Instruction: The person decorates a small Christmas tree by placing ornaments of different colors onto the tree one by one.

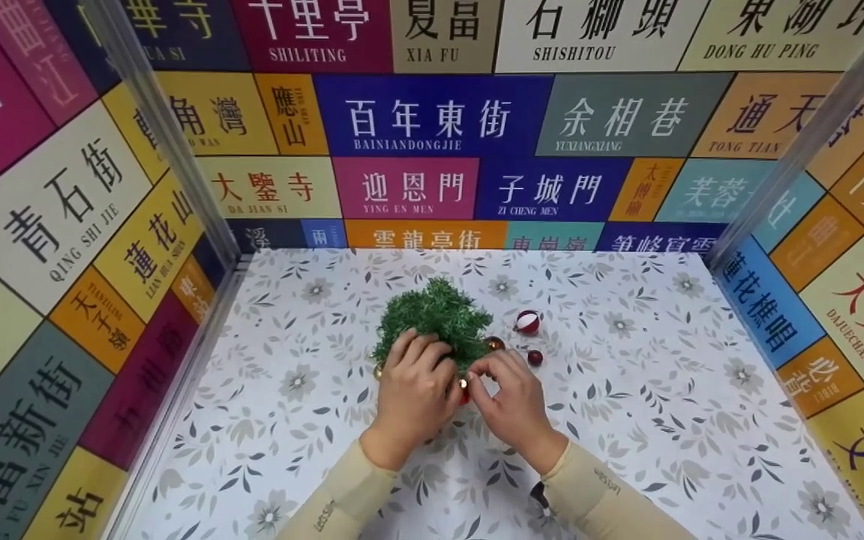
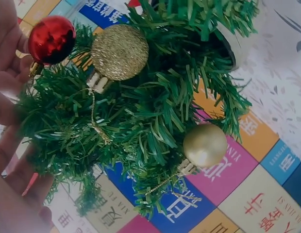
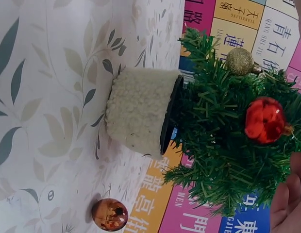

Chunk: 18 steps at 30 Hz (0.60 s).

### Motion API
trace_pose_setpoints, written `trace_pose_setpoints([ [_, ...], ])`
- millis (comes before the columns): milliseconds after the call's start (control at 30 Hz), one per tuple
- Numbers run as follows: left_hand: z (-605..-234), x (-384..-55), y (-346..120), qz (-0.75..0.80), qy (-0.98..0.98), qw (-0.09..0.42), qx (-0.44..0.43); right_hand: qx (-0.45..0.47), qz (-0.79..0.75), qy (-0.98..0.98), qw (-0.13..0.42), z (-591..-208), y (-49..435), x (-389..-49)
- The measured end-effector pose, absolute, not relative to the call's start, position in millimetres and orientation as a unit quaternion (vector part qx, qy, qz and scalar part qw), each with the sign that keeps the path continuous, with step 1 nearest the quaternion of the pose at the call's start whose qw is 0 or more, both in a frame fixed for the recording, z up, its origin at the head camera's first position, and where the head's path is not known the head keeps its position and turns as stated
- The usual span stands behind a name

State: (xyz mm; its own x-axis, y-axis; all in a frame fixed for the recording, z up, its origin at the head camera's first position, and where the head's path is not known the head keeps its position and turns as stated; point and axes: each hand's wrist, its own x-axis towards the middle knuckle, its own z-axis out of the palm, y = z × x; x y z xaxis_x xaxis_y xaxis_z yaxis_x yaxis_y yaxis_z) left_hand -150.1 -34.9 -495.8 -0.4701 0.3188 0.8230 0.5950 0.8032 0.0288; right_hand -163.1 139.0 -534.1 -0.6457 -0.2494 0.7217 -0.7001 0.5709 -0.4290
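A small green artificial Christmas tree (image 1: 436, 307) stands in a whitish, rough-textured pot (image 3: 138, 111). My left hand (image 1: 418, 382) lies over the tree's near left side, its fingers bent in among the branches. Just right of it, my right hand (image 1: 513, 394) brings thumb and forefinger together at the gold cap of a shiny red bauble (image 2: 52, 40). This bauble (image 3: 264, 120) hangs against the foliage. A glittery gold bauble (image 2: 120, 52) and a smooth gold one (image 2: 205, 144) also hang on the tree, with gold strings. Branches partly hide the left fingers.
Right of the tree lie a red-and-white ball (image 1: 528, 322), a small dark red ball (image 1: 535, 358) and a copper-coloured bauble (image 3: 109, 214). A dark object (image 1: 541, 495) shows beside the right forearm. Sign-printed panels (image 1: 432, 116) enclose the leaf-patterned tabletop (image 1: 649, 420).
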Motion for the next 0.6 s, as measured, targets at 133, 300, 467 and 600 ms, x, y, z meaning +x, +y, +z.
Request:
trace_pose_setpoints([
  [133,-495.8,-149.8,-33.1,-0.149,-0.849,0.432,-0.265,0.282,0.352,-0.838,0.308,-536.6,139.7,-165.5],
  [300,-494.3,-149.5,-33.0,-0.144,-0.861,0.41,-0.263,0.269,0.331,-0.853,0.3,-537.8,140.7,-167.5],
  [467,-493.3,-150.1,-32.3,-0.136,-0.871,0.398,-0.252,0.26,0.327,-0.856,0.305,-540.2,138.4,-169.2],
  [600,-494.6,-149.7,-31.5,-0.127,-0.877,0.395,-0.244,0.264,0.339,-0.844,0.321,-545.8,138.5,-170.3],
])
